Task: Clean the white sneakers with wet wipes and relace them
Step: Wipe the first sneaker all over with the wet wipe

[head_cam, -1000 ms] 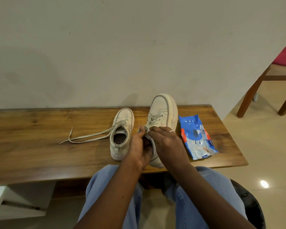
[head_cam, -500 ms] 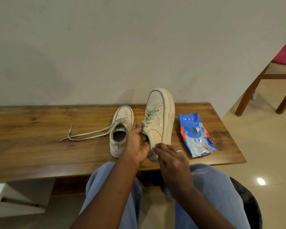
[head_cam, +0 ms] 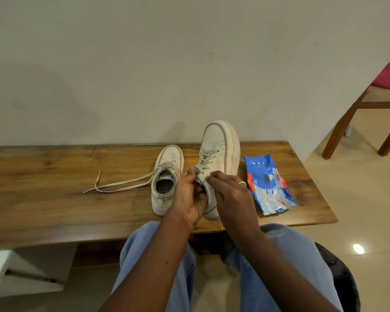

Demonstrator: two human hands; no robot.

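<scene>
While both hands work the tilted white platform sneaker (head_cam: 218, 154) at the brown wooden desk (head_cam: 54, 199), left hand (head_cam: 189, 199) grips its collar and right hand (head_cam: 230, 194) pinches a lace end. Second white sneaker (head_cam: 166, 179) lies loosened; blue wet-wipe pack (head_cam: 266, 183) unopened, so cleaning looks unstarted.

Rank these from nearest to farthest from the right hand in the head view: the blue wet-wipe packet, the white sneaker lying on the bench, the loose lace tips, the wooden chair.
From the right hand:
1. Blue wet-wipe packet, just to its right on the wooden bench.
2. White sneaker lying on the bench, to its left, beyond the left hand.
3. Loose lace tips, further left.
4. Wooden chair, far right on the floor.
</scene>
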